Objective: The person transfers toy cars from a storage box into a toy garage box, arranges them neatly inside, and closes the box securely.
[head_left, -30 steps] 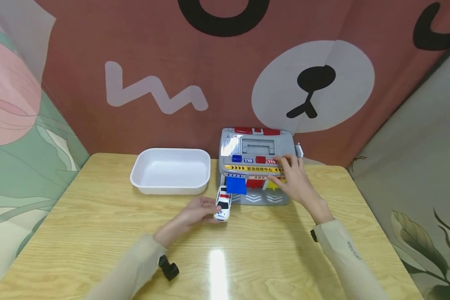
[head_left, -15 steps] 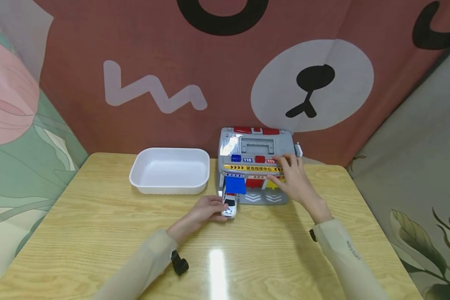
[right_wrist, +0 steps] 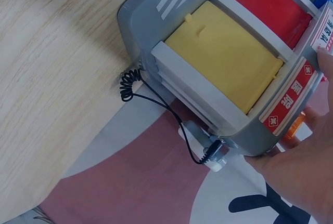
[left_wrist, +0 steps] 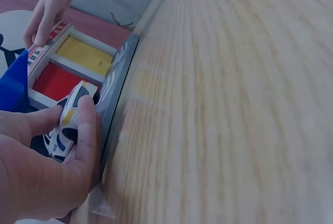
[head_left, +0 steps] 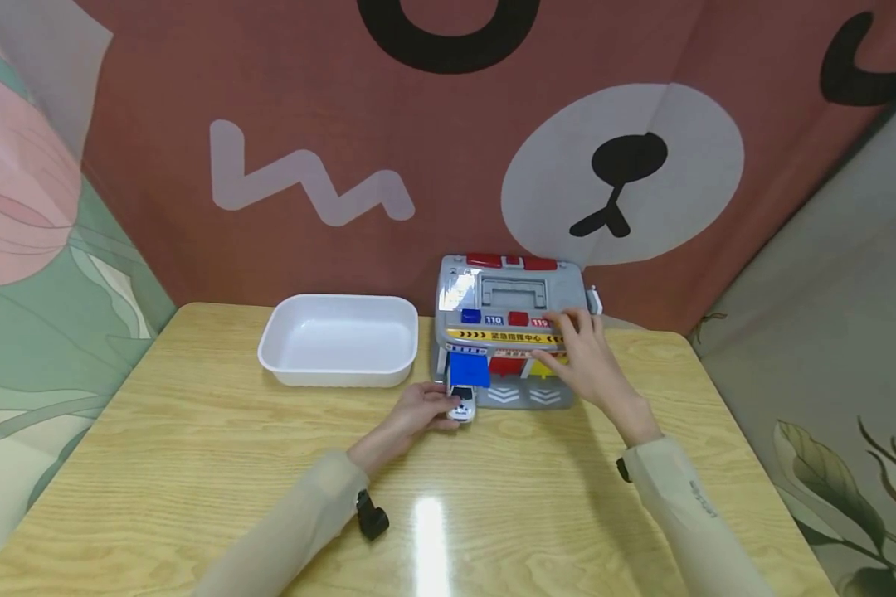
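A white toy car (head_left: 461,408) sits partly under the raised blue door (head_left: 469,369) of a grey toy garage (head_left: 567,282). My left hand (head_left: 421,409) pinches its front end between thumb and fingers; the left wrist view shows the toy car (left_wrist: 73,117) tilted in that grip. At the garage's right front, my right hand (head_left: 588,352) rests on the roof edge with fingers spread. The red door (right_wrist: 270,8) and yellow door (right_wrist: 223,55) are both down. The car's rear is hidden beneath the blue door.
A white plastic tub (head_left: 336,381) stands left of the garage on the wooden table (head_left: 194,431). A small white piece (right_wrist: 200,143) hangs by a coiled black cord (right_wrist: 130,83) at the garage's right side. A printed curtain rises behind the table.
My left hand has moved right and forward, carrying the car from beside the garage's left front into the opening under the blue door. The right hand has stayed on the roof edge.
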